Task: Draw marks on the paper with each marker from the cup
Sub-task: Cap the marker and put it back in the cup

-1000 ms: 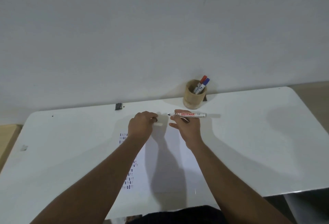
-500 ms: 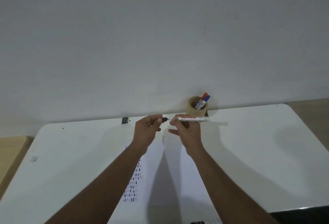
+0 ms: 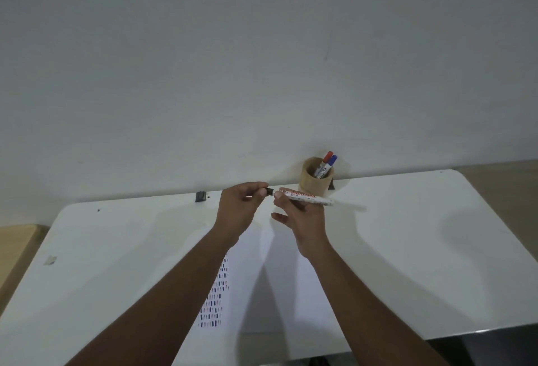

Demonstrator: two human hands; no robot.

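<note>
My right hand (image 3: 300,217) holds a white marker (image 3: 308,197) level above the table, its tip end pointing left. My left hand (image 3: 241,208) pinches the marker's black cap (image 3: 269,191) right at that tip end; whether the cap is seated I cannot tell. Under my forearms lies the white paper (image 3: 285,284), with rows of short red, blue and dark marks (image 3: 217,293) along its left side. A tan wooden cup (image 3: 316,180) stands at the table's back edge behind my right hand, with a red-capped marker (image 3: 325,161) and a blue-capped marker (image 3: 330,163) in it.
The white table (image 3: 422,249) meets a plain grey wall behind. A small black piece (image 3: 200,196) sits at the back edge to the left. A scrap of tape (image 3: 51,260) lies near the left edge. A tan surface (image 3: 14,246) adjoins on the left.
Both hands rose off the paper. My left hand brought the black cap to the marker's tip. The head camera tilted up, so the table sits lower in view.
</note>
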